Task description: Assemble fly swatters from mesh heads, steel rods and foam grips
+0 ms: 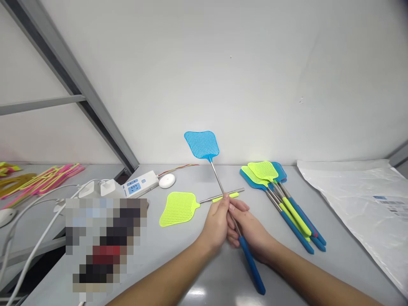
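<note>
A blue fly swatter (202, 144) with a thin metal shaft and a blue grip slants across the middle of the head view. My left hand (217, 221) is closed around its shaft, thumb on top. Just to the right, my right hand (247, 223) also wraps the shaft, above the blue grip. Both hands touch each other, and some fingers are hidden. Behind them on the table lies a yellow-green fly swatter (178, 209), its metal shaft beside a separate yellow-green grip (235, 195). To the right rests a pile of blue and yellow-green fly swatters (264, 171).
A clear plastic bag (347, 204) covers the right side of the grey table. At left are a power strip (140, 185) with plugs and white cables, a round white device (167, 181), pink and yellow strips (47, 180), and a blurred-out object (108, 238). A metal frame post (95, 102) rises there.
</note>
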`<action>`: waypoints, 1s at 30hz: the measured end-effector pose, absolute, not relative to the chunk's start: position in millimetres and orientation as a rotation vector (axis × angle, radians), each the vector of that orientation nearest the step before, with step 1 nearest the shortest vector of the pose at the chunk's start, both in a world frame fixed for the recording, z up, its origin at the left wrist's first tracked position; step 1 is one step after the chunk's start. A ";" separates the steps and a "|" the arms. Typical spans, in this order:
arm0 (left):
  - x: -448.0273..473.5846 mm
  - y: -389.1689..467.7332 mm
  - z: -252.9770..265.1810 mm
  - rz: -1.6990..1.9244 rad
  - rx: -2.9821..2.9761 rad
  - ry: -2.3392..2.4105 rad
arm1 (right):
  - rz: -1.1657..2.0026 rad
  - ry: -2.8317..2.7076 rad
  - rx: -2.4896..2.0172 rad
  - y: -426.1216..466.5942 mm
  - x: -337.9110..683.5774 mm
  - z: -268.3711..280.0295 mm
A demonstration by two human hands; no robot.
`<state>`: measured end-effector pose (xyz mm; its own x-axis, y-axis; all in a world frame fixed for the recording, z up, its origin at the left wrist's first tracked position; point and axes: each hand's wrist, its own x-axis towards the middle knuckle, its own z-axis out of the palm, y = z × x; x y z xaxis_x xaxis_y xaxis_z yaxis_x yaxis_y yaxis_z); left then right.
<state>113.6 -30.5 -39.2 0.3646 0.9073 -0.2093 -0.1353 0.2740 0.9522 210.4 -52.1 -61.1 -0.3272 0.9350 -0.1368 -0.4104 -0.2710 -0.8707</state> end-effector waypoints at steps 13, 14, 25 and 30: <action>91.3 -3.8 -15.9 1.418 1.013 0.797 | 1.704 -1.285 -0.892 -63.9 206.2 -55.7; 88.7 -1.3 -14.6 1.436 1.009 0.792 | 1.706 -1.301 -0.892 -64.7 206.0 -54.8; 110.7 -29.6 -35.4 1.165 1.222 0.754 | 1.590 -1.229 -0.948 -57.0 213.9 -58.5; 110.7 -35.8 -30.1 1.197 1.226 0.782 | 1.600 -1.300 -0.942 -56.2 217.6 -55.2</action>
